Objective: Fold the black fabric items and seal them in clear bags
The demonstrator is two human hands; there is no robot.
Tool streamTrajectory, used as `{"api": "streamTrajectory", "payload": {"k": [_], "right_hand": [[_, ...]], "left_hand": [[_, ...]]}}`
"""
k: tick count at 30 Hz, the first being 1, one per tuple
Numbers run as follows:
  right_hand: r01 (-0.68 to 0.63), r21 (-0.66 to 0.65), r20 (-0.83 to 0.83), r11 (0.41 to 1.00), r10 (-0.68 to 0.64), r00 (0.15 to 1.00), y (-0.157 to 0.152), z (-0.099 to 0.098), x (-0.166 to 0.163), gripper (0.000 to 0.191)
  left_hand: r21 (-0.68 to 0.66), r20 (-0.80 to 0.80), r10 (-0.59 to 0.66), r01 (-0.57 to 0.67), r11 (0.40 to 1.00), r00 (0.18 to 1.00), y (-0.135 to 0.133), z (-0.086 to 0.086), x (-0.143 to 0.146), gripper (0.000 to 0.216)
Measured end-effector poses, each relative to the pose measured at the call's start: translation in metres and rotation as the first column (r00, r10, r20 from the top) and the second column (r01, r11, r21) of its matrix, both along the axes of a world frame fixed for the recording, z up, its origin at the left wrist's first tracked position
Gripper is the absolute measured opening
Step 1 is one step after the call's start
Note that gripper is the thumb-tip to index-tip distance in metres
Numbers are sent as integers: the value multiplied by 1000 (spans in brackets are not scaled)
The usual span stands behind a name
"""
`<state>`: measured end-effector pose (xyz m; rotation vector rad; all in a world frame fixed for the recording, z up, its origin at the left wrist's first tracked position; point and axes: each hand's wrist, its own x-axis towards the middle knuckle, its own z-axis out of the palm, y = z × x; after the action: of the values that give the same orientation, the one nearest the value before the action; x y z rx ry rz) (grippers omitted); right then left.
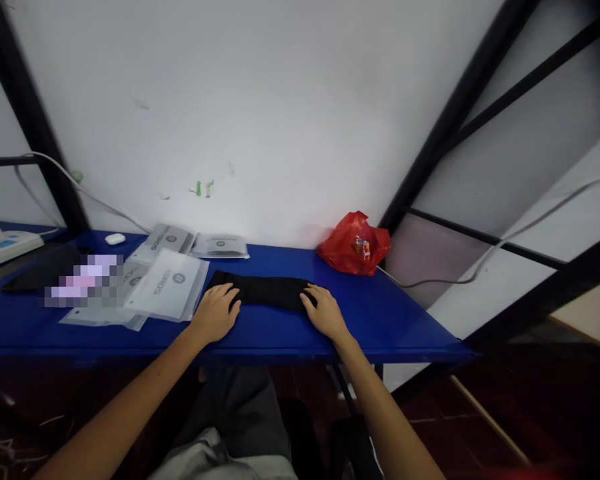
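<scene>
A long strip of folded black cloth (270,291) lies flat across the blue table (280,337); its exact kind is not clear. My left hand (217,312) rests on the cloth's left end, fingers stretched out over it and the thumb apart. At the opposite end, my right hand (325,310) lies on the cloth with its fingers extended. Just left of my left hand is a frosted plastic pouch (173,287) with dark printing, overlapping other similar pouches.
A red plastic bag (355,247) sits at the back right by the wall. Another filled pouch (220,245) lies behind the cloth. Farther left are a small white case (115,239), a blurred-out object and a power strip (10,250). Black metal posts flank the table.
</scene>
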<state>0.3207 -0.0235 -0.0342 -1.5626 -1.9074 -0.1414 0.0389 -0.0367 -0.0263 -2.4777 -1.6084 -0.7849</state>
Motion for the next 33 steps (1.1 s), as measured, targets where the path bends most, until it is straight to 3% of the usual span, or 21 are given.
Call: {"api": "streamTrajectory", "payload": {"k": [10, 33], "right_hand": [[14, -38, -95, 999, -18, 995, 3, -4, 5, 27], [-41, 76, -105, 996, 48, 993, -2, 2, -1, 40]], "left_hand": [[-8, 94, -6, 7, 1000, 996, 3, -2, -7, 34], [-1, 155, -18, 19, 1000, 988, 5, -4, -8, 31]]}}
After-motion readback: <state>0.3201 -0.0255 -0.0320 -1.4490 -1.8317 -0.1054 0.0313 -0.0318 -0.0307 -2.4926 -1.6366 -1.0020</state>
